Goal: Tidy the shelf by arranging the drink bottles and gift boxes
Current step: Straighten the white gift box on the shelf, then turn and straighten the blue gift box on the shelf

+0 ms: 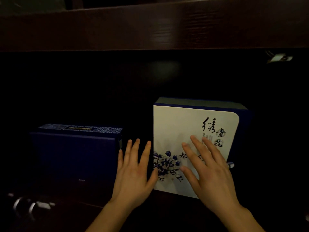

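Note:
A white gift box (187, 128) with blue flowers and black calligraphy stands upright on the dark shelf, right of centre. My right hand (210, 171) lies flat against its front face, fingers spread. My left hand (133, 171) is open beside the box's left edge, the thumb touching that edge. A dark blue gift box (75, 153) with a patterned top stands to the left, a narrow gap from my left hand. No drink bottle is clearly visible.
A dark wooden shelf board (150, 29) runs across above the compartment. The compartment's back is black and unreadable. Shiny, blurred glass-like shapes (25, 205) sit at the lower left. A small pale object (279, 58) shows at the upper right.

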